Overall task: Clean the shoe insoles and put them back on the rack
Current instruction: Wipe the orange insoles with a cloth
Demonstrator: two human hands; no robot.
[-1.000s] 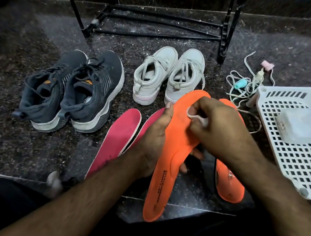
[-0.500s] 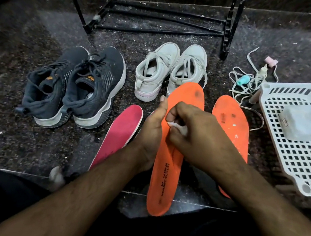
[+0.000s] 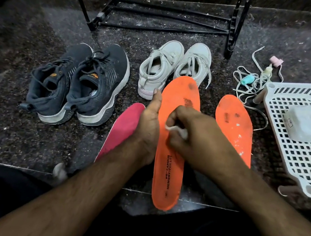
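An orange insole [image 3: 170,161] stands lengthwise at the frame's centre, top side up, printed text near its heel, dark smudges at the toe. A second orange insole [image 3: 234,128] lies flat on the floor to its right, spotted with white flecks and dark marks. A pink insole [image 3: 124,125] lies left of centre. The black metal rack [image 3: 166,19] stands at the upper middle.

I see a matt foam orange insole [image 3: 170,161], speckled polished stone floor [image 3: 5,135], and a perforated white plastic basket [image 3: 306,162] to the insole's right.
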